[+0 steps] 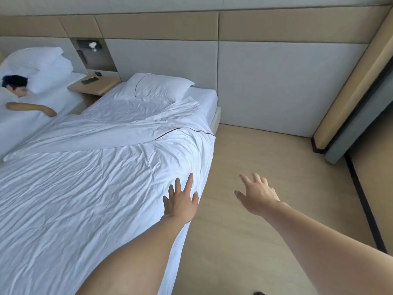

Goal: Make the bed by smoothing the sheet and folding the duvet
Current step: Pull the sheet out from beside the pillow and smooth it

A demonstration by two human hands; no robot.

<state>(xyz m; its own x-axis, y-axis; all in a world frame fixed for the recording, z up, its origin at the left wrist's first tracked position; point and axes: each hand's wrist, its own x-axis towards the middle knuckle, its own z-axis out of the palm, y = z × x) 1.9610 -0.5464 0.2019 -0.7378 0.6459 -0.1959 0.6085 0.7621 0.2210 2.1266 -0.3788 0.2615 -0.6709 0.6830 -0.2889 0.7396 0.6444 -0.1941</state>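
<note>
Duvet under flat left hand

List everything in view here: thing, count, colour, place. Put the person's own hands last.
bed: 1, white, centre, against the padded wall.
duvet: 1, white with a dark piping line, wrinkled, spread over the bed, top edge folded back.
pillow: 1, white with dark piping, at the head of the bed.
second bed: 1, white, far left, with a person lying on it and white pillows.
nightstand: 1, light wood, between the beds, small dark items on top.
wall panel: grey and beige, behind the beds.
floor: light wood, right of the bed.
left hand: open, flat on the duvet's right edge.
right hand: open, fingers spread, over the floor.
</note>
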